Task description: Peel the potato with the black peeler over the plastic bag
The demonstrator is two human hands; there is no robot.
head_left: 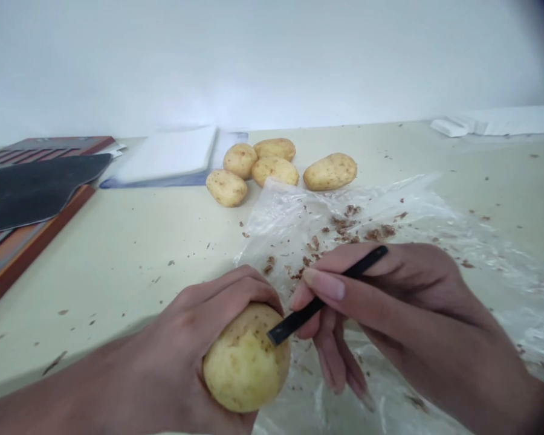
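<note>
My left hand (199, 326) is wrapped round a potato (245, 368) at the bottom centre, with a paler scraped patch facing me. Between the thumb and fingers of my right hand (367, 302) is a thin black tool (317, 305). Its flat tip meets the upper right of the potato's surface, by the edge of the pale patch. Under my right hand lies a crumpled clear plastic sheet (439, 211) strewn with brown peel scraps (381, 232).
Several potatoes (330, 171) sit behind the plastic. A white pad (167, 154) rests on a blue-edged sheet at the back left. Left stands a reddish-brown frame (31, 248) with a black mat (36, 187). White paper (512, 121) lies back right, against the wall.
</note>
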